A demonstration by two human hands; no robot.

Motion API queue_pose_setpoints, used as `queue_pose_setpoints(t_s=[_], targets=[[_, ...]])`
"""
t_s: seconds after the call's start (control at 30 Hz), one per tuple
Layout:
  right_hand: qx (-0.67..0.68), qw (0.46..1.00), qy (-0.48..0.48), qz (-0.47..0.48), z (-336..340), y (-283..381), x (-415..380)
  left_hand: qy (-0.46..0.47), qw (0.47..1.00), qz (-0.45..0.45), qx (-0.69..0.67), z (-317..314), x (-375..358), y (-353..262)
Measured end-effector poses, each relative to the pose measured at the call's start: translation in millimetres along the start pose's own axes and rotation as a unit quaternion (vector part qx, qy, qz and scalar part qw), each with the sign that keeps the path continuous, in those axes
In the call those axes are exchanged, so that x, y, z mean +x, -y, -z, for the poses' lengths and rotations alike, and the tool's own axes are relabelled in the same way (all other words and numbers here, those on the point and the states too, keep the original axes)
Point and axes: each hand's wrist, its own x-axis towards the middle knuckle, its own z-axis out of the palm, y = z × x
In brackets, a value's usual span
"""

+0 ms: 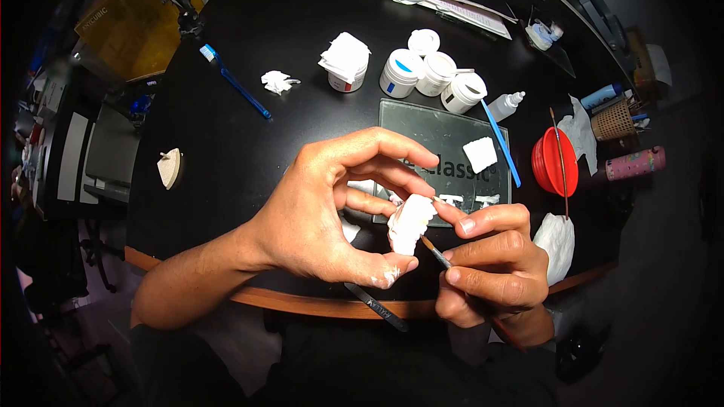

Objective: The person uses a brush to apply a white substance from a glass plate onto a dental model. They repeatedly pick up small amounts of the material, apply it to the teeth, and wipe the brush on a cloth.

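Looking down from my head, I take the glass slab (422,120) as my landmark. The white piece (407,226) is over its near edge, held up in my left hand (302,218). Those fingers arch widely, the index standing off the piece while the thumb supports its lower end; I judge this leaves its right side exposed. Just where the other fingers bear is hard to tell, as the piece hides the contact.

My right hand (498,264), right of the slab's near corner, has its fingers closed around a fine brush (439,256). Its tip meets or nearly meets the piece's lower right edge, and my index fingertip is beside the upper edge, probably to steady the stroke.

Beyond the slab, white tubs (398,79) cluster on the counter (226,136), seemingly for easy reach. To its right is a red bowl (549,169), with a second brush (558,136) across it, likely keeping the bristles off the counter.
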Motion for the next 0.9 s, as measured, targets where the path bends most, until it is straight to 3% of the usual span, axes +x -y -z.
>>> queue_pose_setpoints(t_s=[0.9], targets=[[0.038,0.999,-0.02,-0.004,0.5,-0.8,0.6,0.021,0.999,-0.035,-0.02,-0.9,1.0,1.8]])
